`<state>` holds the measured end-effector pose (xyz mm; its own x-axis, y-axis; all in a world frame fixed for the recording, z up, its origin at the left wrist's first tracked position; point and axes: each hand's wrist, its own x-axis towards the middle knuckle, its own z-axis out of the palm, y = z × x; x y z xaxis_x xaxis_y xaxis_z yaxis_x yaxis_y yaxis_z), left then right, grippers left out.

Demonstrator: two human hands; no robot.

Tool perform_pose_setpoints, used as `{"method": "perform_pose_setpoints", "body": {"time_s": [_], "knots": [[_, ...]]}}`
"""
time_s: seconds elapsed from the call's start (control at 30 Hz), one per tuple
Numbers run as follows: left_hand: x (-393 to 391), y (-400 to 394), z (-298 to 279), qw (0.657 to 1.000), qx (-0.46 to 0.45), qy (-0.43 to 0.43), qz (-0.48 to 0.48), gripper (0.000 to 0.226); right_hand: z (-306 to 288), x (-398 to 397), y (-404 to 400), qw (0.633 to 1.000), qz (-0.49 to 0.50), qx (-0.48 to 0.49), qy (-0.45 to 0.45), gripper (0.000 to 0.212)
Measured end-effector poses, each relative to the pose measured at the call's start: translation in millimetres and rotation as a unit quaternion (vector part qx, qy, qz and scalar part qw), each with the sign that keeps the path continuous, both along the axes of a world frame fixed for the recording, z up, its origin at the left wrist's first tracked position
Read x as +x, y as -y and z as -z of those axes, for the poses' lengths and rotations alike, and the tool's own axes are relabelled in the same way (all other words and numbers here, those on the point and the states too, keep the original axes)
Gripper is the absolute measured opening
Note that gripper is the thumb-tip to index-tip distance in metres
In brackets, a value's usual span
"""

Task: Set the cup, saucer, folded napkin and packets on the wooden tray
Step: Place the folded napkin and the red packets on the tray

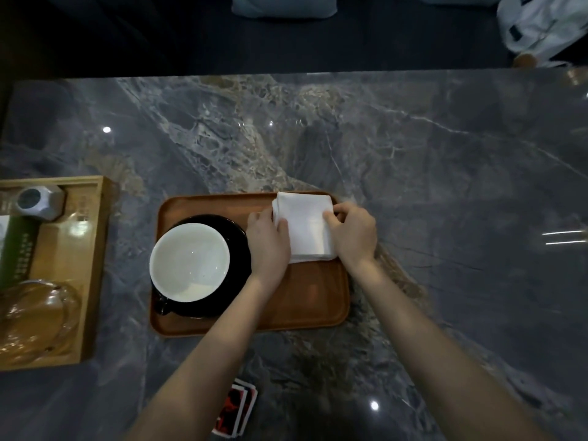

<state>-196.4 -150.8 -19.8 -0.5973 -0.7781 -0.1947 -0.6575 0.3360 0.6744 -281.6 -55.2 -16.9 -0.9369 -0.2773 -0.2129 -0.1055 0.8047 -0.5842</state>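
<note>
A wooden tray (pixel 305 300) lies on the marble table in front of me. On its left half a black cup with a white inside (pixel 190 262) stands on a black saucer (pixel 237 237). A white folded napkin (pixel 307 226) rests on the tray's far right part. My left hand (pixel 269 243) grips the napkin's left edge and my right hand (pixel 353 232) grips its right edge. Red, black and white packets (pixel 237 409) lie on the table near the front edge, partly hidden behind my left forearm.
A light wooden box (pixel 92 249) at the left holds a grey faceted jar (pixel 39 202), a green carton (pixel 17 249) and a glass vessel (pixel 35 313). The table's far edge runs across the top, with dark seating and a white bag (pixel 541 27) beyond.
</note>
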Motion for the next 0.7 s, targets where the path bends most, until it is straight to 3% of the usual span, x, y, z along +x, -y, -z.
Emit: {"method": "perform_pose_setpoints", "body": {"time_s": [0.17, 0.33, 0.5, 0.6, 0.7], "knots": [[0, -1, 1, 0.999, -0.005, 0.026, 0.034, 0.027, -6, 10, -6, 0.998, -0.053, -0.007, 0.011, 0.037], [-1, 3, -9, 0.988, 0.010, 0.118, 0.099, 0.036, -13, 32, -19, 0.972, -0.208, 0.095, -0.051, 0.035], [14, 4, -34, 0.985, 0.035, 0.102, 0.135, 0.045, -19, 46, -27, 0.961, -0.233, 0.138, -0.060, 0.034], [36, 6, -52, 0.982, 0.032, 0.075, 0.172, 0.037, -32, 55, -33, 0.963, -0.234, 0.099, -0.090, 0.036], [68, 7, -76, 0.977, 0.048, 0.058, 0.200, 0.033, -53, 71, -37, 0.973, -0.220, 0.020, -0.060, 0.032]]}}
